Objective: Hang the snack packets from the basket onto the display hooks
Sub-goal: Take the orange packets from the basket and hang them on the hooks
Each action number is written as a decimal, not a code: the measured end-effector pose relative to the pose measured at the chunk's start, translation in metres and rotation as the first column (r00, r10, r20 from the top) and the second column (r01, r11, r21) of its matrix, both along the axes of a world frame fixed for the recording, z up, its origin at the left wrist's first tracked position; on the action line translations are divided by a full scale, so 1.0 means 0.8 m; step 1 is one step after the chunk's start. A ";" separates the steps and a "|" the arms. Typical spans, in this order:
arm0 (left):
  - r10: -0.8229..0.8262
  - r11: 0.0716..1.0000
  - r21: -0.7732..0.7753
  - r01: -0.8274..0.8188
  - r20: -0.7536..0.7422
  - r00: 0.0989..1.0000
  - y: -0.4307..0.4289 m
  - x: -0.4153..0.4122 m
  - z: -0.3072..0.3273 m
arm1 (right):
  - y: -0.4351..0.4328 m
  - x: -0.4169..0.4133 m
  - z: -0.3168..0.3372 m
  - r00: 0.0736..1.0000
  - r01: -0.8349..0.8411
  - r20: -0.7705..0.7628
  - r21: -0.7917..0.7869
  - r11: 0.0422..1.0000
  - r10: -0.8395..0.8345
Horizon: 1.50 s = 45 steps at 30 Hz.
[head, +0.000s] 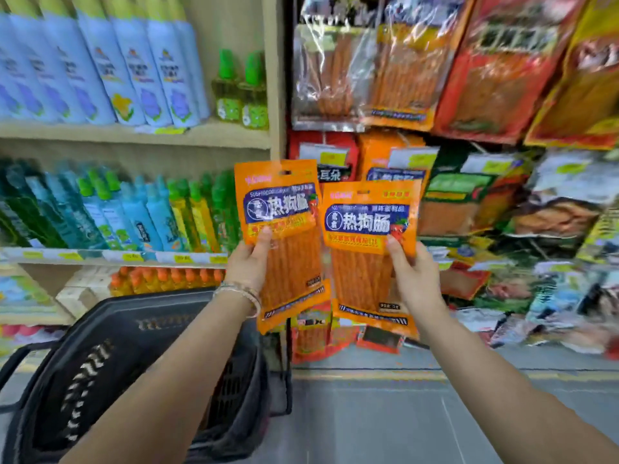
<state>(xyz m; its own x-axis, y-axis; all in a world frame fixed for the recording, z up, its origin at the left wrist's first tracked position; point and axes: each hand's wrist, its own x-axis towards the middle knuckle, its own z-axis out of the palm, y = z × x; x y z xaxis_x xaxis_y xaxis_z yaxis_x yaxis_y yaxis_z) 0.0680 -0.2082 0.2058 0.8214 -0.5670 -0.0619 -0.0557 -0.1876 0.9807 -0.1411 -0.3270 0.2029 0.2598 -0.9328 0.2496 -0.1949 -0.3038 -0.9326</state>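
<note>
Two orange snack packets with blue labels are held up in front of the hanging display. My left hand [249, 262] grips the left packet [284, 242] by its left edge, thumb on the front. My right hand [413, 279] grips the right packet [368, 249] by its right edge, a little lower. Both packets are upright, side by side, nearly touching. The black plastic basket [110, 360] stands low at the left, under my left forearm; its inside is hidden. The display hooks are covered by hung packets [395, 155] of the same kind.
Red and orange snack bags [495, 68] hang across the upper right. Mixed packets [552, 236] fill the right side. A wooden shelf unit [140, 135] at the left holds spray bottles [100, 61] and green bottles [241, 92]. Grey floor [385, 413] lies below.
</note>
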 end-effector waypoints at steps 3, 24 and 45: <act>-0.059 0.991 -0.123 0.060 0.011 0.998 -0.042 -0.020 0.042 | -0.035 -0.037 0.049 0.999 -0.004 0.040 -0.117 0.993 0.009; -0.052 0.914 -0.393 0.100 0.130 0.990 -0.249 0.010 0.251 | -0.274 0.025 0.282 0.868 0.013 0.489 -0.203 0.979 0.090; -0.151 0.912 -0.367 0.182 0.112 0.982 -0.307 0.019 0.249 | -0.350 0.062 0.263 0.905 0.170 0.421 -0.245 0.954 -0.053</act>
<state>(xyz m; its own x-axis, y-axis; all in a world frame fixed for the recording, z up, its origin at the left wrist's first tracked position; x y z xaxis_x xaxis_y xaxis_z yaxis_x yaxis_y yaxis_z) 0.0831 -0.4538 0.4047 0.7061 -0.6651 0.2431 -0.1351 0.2104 0.9682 -0.0914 -0.6071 0.4134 -0.0207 -0.8308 0.5562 0.1347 -0.5535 -0.8219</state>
